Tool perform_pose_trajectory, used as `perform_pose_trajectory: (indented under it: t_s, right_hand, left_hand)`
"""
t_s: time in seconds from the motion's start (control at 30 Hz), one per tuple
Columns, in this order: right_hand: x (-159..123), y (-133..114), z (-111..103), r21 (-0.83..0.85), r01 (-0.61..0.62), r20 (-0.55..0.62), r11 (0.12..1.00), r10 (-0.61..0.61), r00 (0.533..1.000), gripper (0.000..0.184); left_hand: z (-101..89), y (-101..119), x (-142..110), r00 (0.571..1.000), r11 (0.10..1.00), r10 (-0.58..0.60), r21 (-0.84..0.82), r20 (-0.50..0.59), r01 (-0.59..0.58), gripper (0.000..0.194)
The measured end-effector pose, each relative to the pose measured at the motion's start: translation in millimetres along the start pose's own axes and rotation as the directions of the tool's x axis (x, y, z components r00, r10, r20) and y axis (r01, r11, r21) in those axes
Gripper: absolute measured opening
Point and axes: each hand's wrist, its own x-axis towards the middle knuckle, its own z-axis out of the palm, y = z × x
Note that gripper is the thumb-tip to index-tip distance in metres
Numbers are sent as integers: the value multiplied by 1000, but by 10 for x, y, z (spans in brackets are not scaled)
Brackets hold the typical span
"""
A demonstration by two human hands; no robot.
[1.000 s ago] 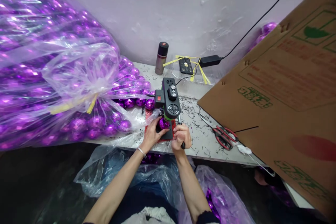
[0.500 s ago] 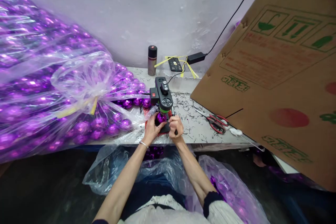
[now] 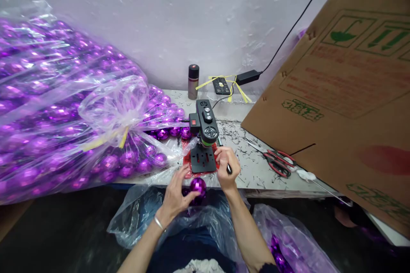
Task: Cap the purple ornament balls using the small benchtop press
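Observation:
My left hand (image 3: pixel 175 193) is open at the table's front edge, thumb and fingers spread. Just beyond its thumb is a shiny purple faceted ball (image 3: pixel 197 185), above the clear plastic bag (image 3: pixel 137 213) at my lap; whether the thumb still touches it I cannot tell. My right hand (image 3: pixel 228 167) is wrapped round the black handle (image 3: pixel 229 169) of a lever beside a small black machine (image 3: pixel 207 121). Under the machine's head, the slotted black base plate (image 3: pixel 203 160) lies bare on something red.
A big clear bag of purple balls (image 3: pixel 109 128) fills the left. Red-handled scissors (image 3: pixel 278 162) lie to the right, before a large cardboard box (image 3: pixel 320 106). Behind stand a bottle (image 3: pixel 193 82) and a dark phone-like slab (image 3: pixel 221 85). Black scraps litter the white table (image 3: pixel 253 175).
The purple ball has come out from under the machine's head towards me, and my left hand has drawn back and opened. My right hand stays on the handle. The view has shifted slightly.

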Motion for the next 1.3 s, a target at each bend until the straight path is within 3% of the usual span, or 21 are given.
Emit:
perform_pose_trajectory:
  t_s: [0.1,0.17,0.23,0.33,0.43,0.53,0.6,0.7,0.77,0.83,0.93,1.0,1.1,1.3]
  right_hand:
    - [-51,27,8,2,22,-17,1000,-22,1000,36]
    - [-54,30,7,6,31,-16,1000,-31,999,35]
    - [-52,33,2,6,39,-3,999,-39,999,35]
    - [-59,45,-2,-3,39,7,999,-39,999,35]
    - [-61,53,1,-3,41,1,999,-41,999,36]
    - [-32,38,0,2,39,1,999,-39,999,35]
    - [8,11,-5,3,26,7,1000,-26,1000,35]
    - [91,-48,-7,14,-9,17,1000,9,1000,35]
    - [155,-95,-3,25,-34,12,999,34,999,35]
    - [219,-141,2,31,-63,6,998,63,998,37]
    - [300,-195,3,26,-118,25,993,118,993,39]
    - [334,-215,-2,24,-144,44,989,143,989,40]
    - [349,-224,-12,29,-143,46,989,142,989,40]
    - [318,-210,-21,21,-111,44,994,110,993,39]
  left_hand:
    - [-170,-115,502,997,995,-46,86,-69,52,31]
    - [-183,-243,1009,989,973,-132,184,-62,142,31]
    - [-125,-361,1487,967,923,-236,335,100,190,32]
    - [20,-443,1953,860,830,-362,545,359,122,36]
    - [102,-428,2101,817,804,-404,586,411,103,38]
    - [12,-401,2033,823,813,-400,571,402,116,41]
    - [-139,-399,1899,857,866,-382,457,344,202,47]
    - [-386,-392,1572,881,895,-441,5,170,447,58]
    - [-480,-350,1285,837,761,-540,-372,90,531,70]
    - [-479,-263,981,780,555,-619,-649,95,520,82]
    - [-320,-87,614,724,320,-657,-792,210,520,88]
    - [-149,9,488,704,273,-660,-788,264,552,85]
    - [134,47,467,730,383,-649,-737,215,557,77]
    - [500,-107,641,872,775,-481,-420,95,473,61]
